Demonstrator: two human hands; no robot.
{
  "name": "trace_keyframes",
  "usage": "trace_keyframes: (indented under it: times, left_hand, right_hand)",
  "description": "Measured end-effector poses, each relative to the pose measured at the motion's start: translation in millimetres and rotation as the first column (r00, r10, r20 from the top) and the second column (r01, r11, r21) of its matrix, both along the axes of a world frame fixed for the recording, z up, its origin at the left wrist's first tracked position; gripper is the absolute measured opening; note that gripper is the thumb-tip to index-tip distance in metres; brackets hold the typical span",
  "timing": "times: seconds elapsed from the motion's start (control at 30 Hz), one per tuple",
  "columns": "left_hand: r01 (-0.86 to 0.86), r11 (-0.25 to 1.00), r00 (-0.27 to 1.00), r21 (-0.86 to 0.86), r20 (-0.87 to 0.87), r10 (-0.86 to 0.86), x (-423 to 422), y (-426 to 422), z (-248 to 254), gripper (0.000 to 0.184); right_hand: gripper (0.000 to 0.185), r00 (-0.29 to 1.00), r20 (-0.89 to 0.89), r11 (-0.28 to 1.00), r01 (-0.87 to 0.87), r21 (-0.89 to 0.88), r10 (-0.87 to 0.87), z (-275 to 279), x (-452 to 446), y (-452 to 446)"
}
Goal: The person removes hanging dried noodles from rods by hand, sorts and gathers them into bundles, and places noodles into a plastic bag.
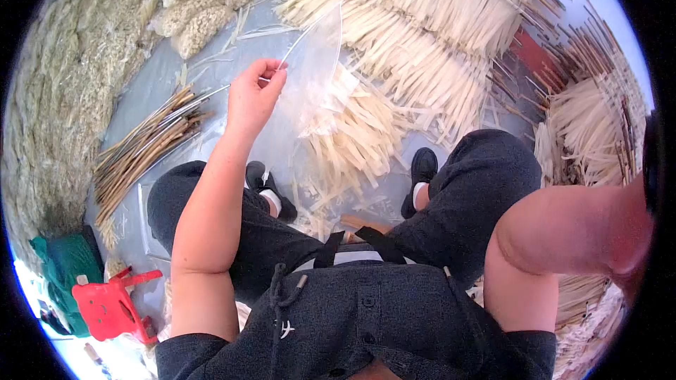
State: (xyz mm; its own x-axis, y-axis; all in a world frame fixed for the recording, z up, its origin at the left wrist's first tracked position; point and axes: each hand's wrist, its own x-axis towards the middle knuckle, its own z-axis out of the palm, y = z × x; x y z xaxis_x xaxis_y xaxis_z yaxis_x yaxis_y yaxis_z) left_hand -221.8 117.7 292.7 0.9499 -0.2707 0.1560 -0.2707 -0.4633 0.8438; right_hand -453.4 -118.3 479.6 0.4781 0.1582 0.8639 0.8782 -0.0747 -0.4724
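A red child-sized stool [104,309] with a simple face on it sits at lower left, near a green bag or cloth [69,267]; a rough, pale fibrous heap [60,98] lines the left side; a red panel [533,53] — partly hidden — shows at upper right.

Hand [255,93] in view: one; transparent sheet [322,53]: one; red stool [105,309]: one; shoes [423,167]: two; stick bundle [149,149] at left: one.
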Motion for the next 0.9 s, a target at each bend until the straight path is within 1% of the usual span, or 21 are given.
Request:
trace_keyframes:
  times: [0.13,0.2,0.23,0.3,0.33,0.37,0.4,0.43,0.47,0.5,0.53,0.57,0.63,0.67,0.7,0.73,0.77,0.8,0.83,0.87,0.9]
  left_hand:
    - [0.015,1.0,1.0,-0.014,-0.013,-0.015,-1,-2,1,0.021]
    - [-0.002,0.999,0.998,0.049,0.059,-0.001,-6,-2,5,0.02]
    - [-0.007,0.999,0.998,0.043,0.056,0.005,-10,-3,3,0.02]
    - [0.022,0.995,0.999,-0.099,-0.045,-0.027,-10,-8,2,0.019]
    - [-0.004,0.997,0.997,-0.079,-0.079,-0.002,-27,2,2,0.019]
    - [0.04,0.994,0.994,-0.107,-0.096,-0.05,-27,-6,5,0.019]
    - [0.102,0.988,0.987,-0.115,-0.111,-0.115,-28,-11,8,0.019]
    - [0.102,0.988,0.988,-0.119,-0.103,-0.115,-32,-15,13,0.019]
    - [0.091,0.979,0.99,-0.181,-0.088,-0.108,-36,-20,19,0.018]
    - [0.081,0.968,0.992,-0.237,-0.078,-0.102,-41,-24,24,0.018]
    - [0.088,0.948,0.984,-0.305,-0.123,-0.131,-44,-28,27,0.016]
    - [0.088,0.947,0.985,-0.31,-0.116,-0.13,-49,-29,23,0.016]
    - [0.306,0.925,0.952,-0.227,0.096,-0.291,-62,-36,18,0.018]
    - [0.305,0.924,0.952,-0.233,0.102,-0.288,-69,-39,19,0.018]
    - [0.401,0.907,0.904,-0.129,0.215,-0.369,-77,-41,25,0.017]
    - [0.48,0.877,0.834,-0.011,0.314,-0.453,-84,-43,28,0.017]
    - [0.48,0.877,0.835,-0.013,0.314,-0.453,-90,-46,27,0.017]
    - [0.443,0.894,0.868,-0.074,0.285,-0.406,-92,-53,24,0.017]
    - [0.404,0.905,0.898,-0.136,0.25,-0.363,-99,-55,26,0.016]
    - [0.435,0.889,0.884,-0.144,0.256,-0.391,-105,-52,31,0.016]
    - [0.432,0.89,0.884,-0.145,0.262,-0.386,-113,-49,45,0.016]
  right_hand:
    - [0.018,0.999,-0.034,0.999,-0.039,0.015,0.039,-2,8,2]
    - [0.018,0.996,-0.06,0.996,-0.068,0.051,0.071,-2,16,9]
    - [0.019,0.992,-0.078,0.993,-0.096,0.072,0.101,-3,25,12]
    - [0.019,0.98,-0.12,0.98,-0.14,0.14,0.157,-9,38,22]
    - [0.019,0.964,-0.178,0.965,-0.158,0.211,0.197,-15,53,26]
    - [0.019,0.941,-0.253,0.951,-0.155,0.267,0.224,-26,67,33]
    - [0.02,0.901,-0.373,0.945,-0.104,0.31,0.222,-48,84,37]
    - [0.02,0.843,-0.501,0.949,-0.034,0.314,0.196,-76,105,37]
    - [0.022,0.786,-0.609,0.977,0.031,0.21,0.105,-108,124,35]
    - [0.022,0.774,-0.617,0.987,0.068,-0.145,-0.144,-142,134,34]
    - [0.023,0.71,-0.608,0.902,0.087,-0.424,-0.354,-173,140,35]
    - [0.024,0.637,-0.537,0.742,0.084,-0.665,-0.553,-194,144,39]
    - [0.036,0.553,-0.489,0.526,-0.105,-0.844,-0.675,-204,138,44]
    - [0.036,0.556,-0.482,0.519,-0.103,-0.848,-0.677,-227,141,39]
    - [0.04,0.696,-0.437,0.594,-0.019,-0.804,-0.57,-257,146,32]
    - [0.043,0.758,-0.404,0.635,0.017,-0.773,-0.512,-262,151,31]
    - [0.046,0.814,-0.361,0.672,0.047,-0.739,-0.455,-267,156,31]
    - [0.048,0.675,-0.606,0.812,-0.019,-0.584,-0.42,-258,173,31]
    - [0.048,0.818,-0.4,0.81,0.13,-0.572,-0.414,-244,171,36]
    - [0.048,0.885,-0.148,0.79,0.305,-0.532,-0.441,-229,169,41]
    - [0.048,0.888,-0.141,0.789,0.304,-0.533,-0.438,-228,157,41]
